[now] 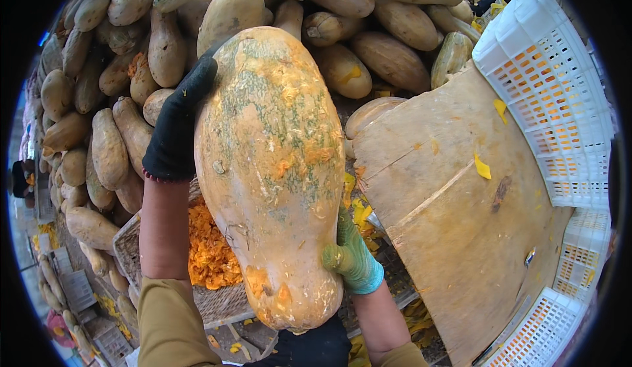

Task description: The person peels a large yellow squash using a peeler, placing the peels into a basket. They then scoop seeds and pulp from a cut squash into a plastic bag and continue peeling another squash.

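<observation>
A large tan pumpkin [271, 169] with green mottling and scraped orange patches is held up before me, its stem end toward my body. My left hand [180, 110], in a black glove, grips its upper left side; the fingertips are hidden behind it. On the lower right, my right hand [353, 256] in a green glove holds the narrower neck, thumb on top. Below the pumpkin, partly covered by it, a crate [222, 305] contains orange pumpkin pulp [210, 248].
Piled pumpkins [111, 147] fill the far and left sides. To the right lies a wooden board [459, 209] with yellow peel scraps [482, 167] and a spoon [530, 257]. White perforated plastic crates [553, 105] stand along its right edge. Further crates [79, 290] sit at lower left.
</observation>
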The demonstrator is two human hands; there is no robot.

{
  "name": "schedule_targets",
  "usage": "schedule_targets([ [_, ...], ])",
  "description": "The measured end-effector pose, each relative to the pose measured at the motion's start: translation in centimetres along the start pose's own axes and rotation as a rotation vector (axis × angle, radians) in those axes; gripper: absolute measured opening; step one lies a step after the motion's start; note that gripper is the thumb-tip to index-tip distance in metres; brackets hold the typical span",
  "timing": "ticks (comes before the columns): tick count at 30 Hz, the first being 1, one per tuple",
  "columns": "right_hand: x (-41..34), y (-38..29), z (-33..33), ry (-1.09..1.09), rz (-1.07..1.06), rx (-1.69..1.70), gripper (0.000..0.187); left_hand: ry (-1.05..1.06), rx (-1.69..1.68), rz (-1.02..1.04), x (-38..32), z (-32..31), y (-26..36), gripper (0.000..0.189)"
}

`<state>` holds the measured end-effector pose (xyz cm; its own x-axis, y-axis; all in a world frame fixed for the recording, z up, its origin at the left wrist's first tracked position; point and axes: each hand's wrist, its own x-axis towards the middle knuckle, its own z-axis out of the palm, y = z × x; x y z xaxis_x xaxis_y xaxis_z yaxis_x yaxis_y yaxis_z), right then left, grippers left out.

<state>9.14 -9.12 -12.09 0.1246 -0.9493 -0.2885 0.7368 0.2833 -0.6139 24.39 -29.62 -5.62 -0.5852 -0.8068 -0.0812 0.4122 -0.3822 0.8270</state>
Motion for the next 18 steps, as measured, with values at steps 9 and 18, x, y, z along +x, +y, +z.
schedule_targets([
  [9,-16.4,-8.3,0.4,0.701,-0.256,-0.071,0.115,-0.228,0.059,-0.075,2.1,16.7,-10.9,0.092],
  [18,-30.6,-7.6,-6.1,1.122,-0.481,-0.501,0.101,-0.697,0.695,0.112,-7.5,31.6,-24.7,0.108],
])
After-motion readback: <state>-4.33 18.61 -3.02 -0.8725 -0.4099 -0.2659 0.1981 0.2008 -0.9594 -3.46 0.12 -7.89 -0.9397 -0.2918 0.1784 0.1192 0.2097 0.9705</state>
